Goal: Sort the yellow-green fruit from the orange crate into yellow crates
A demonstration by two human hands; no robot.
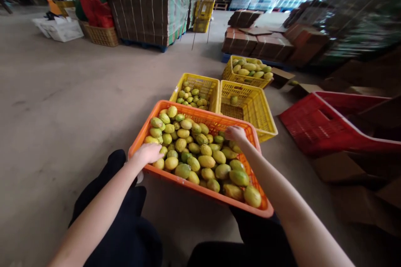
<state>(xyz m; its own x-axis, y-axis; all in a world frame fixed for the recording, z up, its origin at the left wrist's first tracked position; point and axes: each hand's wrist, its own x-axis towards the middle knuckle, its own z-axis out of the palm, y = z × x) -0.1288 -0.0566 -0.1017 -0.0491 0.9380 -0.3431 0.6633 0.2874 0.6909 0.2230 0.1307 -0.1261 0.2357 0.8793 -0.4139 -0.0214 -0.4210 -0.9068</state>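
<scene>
An orange crate (200, 192) full of yellow-green fruits (206, 161) stands between the person's legs. At the crate's left end, my left hand (151, 153) rests over the fruits by the rim, its fingers reaching in among them; whether it grips one is unclear. My right hand (235, 133) is inside the crate near its far right part, over the fruits, with its fingers curled and blurred. Any fruit under those fingers is hidden.
Beyond stand a yellow crate (216, 96) with small fruits, another yellow crate (266, 121) holding one fruit, and a fuller yellow crate (228, 76). A red crate (300, 133) and cardboard boxes are at right. Wrapped stacks (138, 4) stand behind.
</scene>
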